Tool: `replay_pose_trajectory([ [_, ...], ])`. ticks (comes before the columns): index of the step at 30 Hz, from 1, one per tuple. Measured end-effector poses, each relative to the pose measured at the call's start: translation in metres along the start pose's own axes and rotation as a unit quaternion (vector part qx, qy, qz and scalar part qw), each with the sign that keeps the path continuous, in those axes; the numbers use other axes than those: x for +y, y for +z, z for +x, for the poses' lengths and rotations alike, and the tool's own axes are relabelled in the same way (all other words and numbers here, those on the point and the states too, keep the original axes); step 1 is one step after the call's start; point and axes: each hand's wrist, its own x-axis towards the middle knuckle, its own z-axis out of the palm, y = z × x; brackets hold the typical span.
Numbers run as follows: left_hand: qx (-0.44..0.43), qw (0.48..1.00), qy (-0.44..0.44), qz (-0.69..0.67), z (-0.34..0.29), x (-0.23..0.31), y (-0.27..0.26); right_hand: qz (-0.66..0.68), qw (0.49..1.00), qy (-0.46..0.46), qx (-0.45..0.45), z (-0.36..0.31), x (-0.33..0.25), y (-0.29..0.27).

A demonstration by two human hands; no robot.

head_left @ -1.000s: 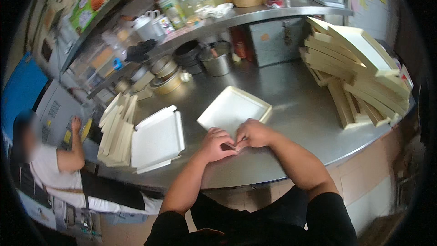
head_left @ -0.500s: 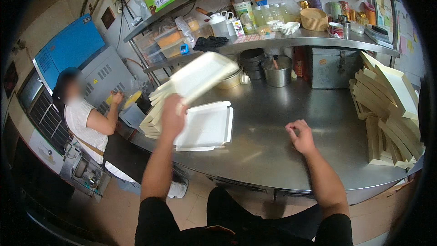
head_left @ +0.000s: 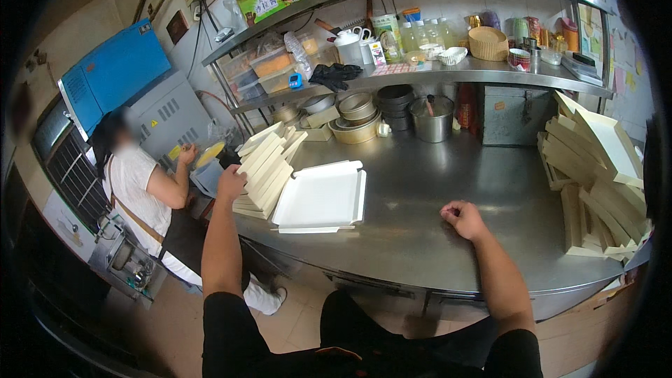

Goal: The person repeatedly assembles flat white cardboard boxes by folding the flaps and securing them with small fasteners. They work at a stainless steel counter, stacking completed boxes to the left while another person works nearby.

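A leaning stack of cream cardboard trays (head_left: 269,171) stands at the left of the steel table. My left hand (head_left: 232,183) is at the stack's left side, fingers closed on the edge of a tray; its fingertips are partly hidden. Right beside the stack lies a flat, white-faced cardboard tray (head_left: 320,197), its side flaps spread and low. Over the right half of the table, my right hand (head_left: 465,220) is held with curled fingers, and I see nothing in it.
More cardboard trays (head_left: 595,182) are piled at the right end of the table (head_left: 413,245). Round pans (head_left: 355,120), a steel pot (head_left: 432,120) and a grey metal box (head_left: 516,115) stand along the back, under a loaded shelf (head_left: 490,72). A co-worker (head_left: 143,175) stands at the left.
The tray that my left hand held raised has come down leftward onto the stack. The left hand has moved left and lower. My right hand's fingers are more curled.
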Motion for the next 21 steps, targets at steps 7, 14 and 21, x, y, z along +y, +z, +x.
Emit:
replay_pose_trajectory([
  [7,0.151,0.931,0.303,0.138,-0.05,0.07,0.035,0.02,0.999,0.028,0.006,-0.004,0.003,-0.009],
  [14,-0.346,0.869,0.35,0.049,-0.146,0.042,0.144,0.066,0.997,0.036,-0.01,0.001,0.001,0.004],
  [21,-0.408,0.894,0.169,-0.079,-0.131,0.019,0.153,0.099,0.994,0.035,-0.007,0.003,0.001,0.004],
])
